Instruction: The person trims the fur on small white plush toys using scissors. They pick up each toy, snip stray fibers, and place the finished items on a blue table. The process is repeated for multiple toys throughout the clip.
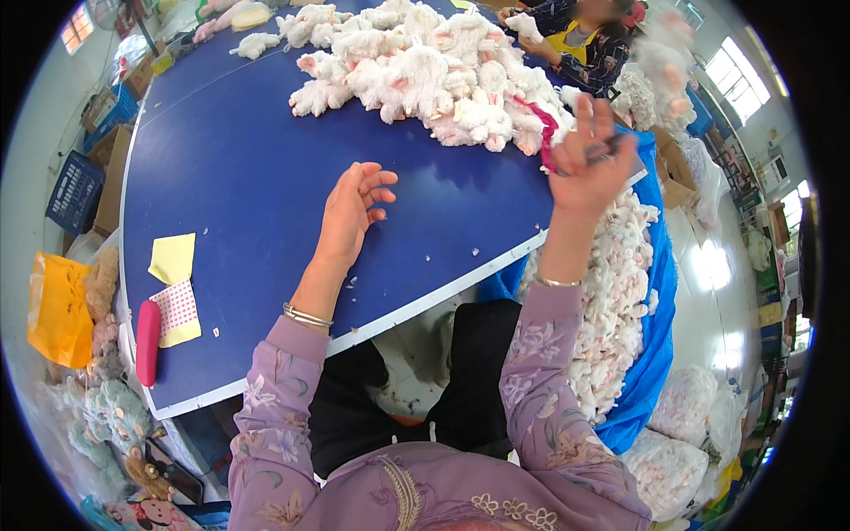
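White plush pile [434, 75] is on the worktop [230, 186], long axis running left to right and slanting toward the person at its right end, so the right hand [590, 173] is nearer, just beside that end with the pile off to its left. That hand is raised and blurred, fingers half-curled, loosely holding a small dark item [606, 148], kind unclear; pink cord [550, 126] by the pile's right end, can't tell if held. Left hand [350, 208] is on the pile's near side, apart from it, fingers loosely curled, holding nothing
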`<state>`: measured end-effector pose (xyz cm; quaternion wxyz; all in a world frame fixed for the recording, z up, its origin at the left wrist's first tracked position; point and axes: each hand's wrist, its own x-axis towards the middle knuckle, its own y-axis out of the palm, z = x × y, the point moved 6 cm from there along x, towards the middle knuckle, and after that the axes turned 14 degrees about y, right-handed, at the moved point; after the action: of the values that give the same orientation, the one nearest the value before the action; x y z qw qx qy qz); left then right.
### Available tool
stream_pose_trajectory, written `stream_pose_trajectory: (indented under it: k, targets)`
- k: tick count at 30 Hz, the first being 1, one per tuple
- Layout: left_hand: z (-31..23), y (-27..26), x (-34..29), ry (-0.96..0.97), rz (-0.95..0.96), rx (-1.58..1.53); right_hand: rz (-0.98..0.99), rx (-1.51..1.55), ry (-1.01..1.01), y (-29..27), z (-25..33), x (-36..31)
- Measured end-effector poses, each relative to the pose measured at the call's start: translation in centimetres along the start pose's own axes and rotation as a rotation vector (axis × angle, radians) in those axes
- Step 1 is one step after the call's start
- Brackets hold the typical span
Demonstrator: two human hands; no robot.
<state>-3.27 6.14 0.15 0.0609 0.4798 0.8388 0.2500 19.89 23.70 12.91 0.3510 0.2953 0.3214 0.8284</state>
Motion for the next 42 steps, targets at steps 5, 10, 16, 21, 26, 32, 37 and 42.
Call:
stream_pose_trajectory:
  k: [5,10,16,21,26,32,37,42]
  targets:
    - [0.1,0.4,-0.1,-0.019,0.016,0.054,-0.520,-1.531,-0.305,-6.4,-6.4,4.2]
    - [-0.2,0.1,-0.5,-0.011,0.027,0.081,-0.507,-1.822,-0.093,-6.9,-11.0,3.9]
    - [0.2,0.7,-0.7,-0.035,0.151,0.164,-0.501,-0.839,0.205,-5.0,-9.8,1.8]
    - [0.3,2.5,-1.6,0.026,0.199,0.196,-0.192,-0.268,0.332,-0.5,-15.4,-1.6]
    - [-0.2,-0.1,-0.6,0.090,-0.031,-0.033,-0.065,-0.450,0.444,2.0,-18.3,-3.3]
    - [-1.8,-1.0,-0.6,0.174,-0.173,-0.130,-0.110,-0.577,0.394,1.5,-15.8,-2.2]
    - [-1.5,-1.3,-0.4,0.189,-0.145,-0.086,-0.093,-0.602,0.469,0.5,-15.6,-2.4]
    - [-1.7,-1.0,-0.3,0.232,-0.115,-0.114,-0.128,-0.637,0.498,0.5,-14.5,-2.3]
